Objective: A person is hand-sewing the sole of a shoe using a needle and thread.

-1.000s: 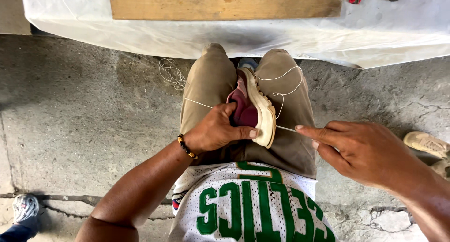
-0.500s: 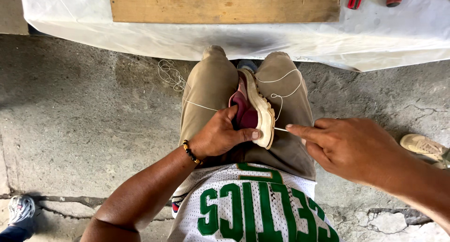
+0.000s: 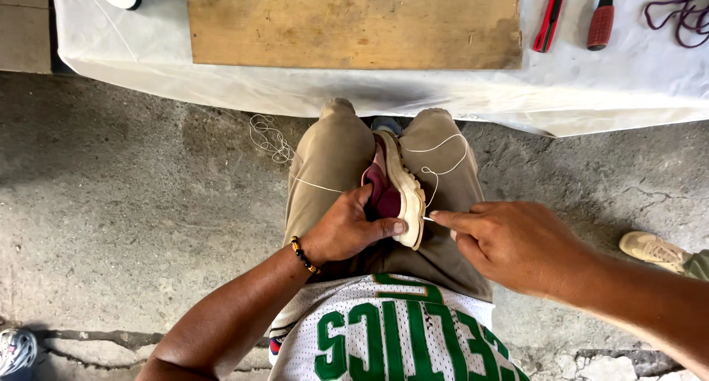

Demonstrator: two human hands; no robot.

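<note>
A maroon shoe [image 3: 389, 193] with a cream sole stands on edge, wedged between my knees. My left hand [image 3: 346, 230] grips its heel end, thumb along the sole. Fingertips of my right hand [image 3: 509, 242] pinch a small needle [image 3: 427, 218] at the edge of the sole. White thread [image 3: 437, 159] loops from there over my right thigh, and more of it runs across my left thigh to a tangle [image 3: 270, 139] on the floor.
A table [image 3: 635, 86] covered with a white sheet lies ahead, bearing a wooden board [image 3: 353, 23], a red utility knife [image 3: 550, 18], a red-handled tool [image 3: 600, 23] and a dark cord [image 3: 676, 12]. Other shoes lie at the right [image 3: 653, 248] and lower left [image 3: 15, 349] on the concrete.
My right hand has moved left toward the sole, bringing the needle up to its edge. The left hand keeps the same hold on the shoe.
</note>
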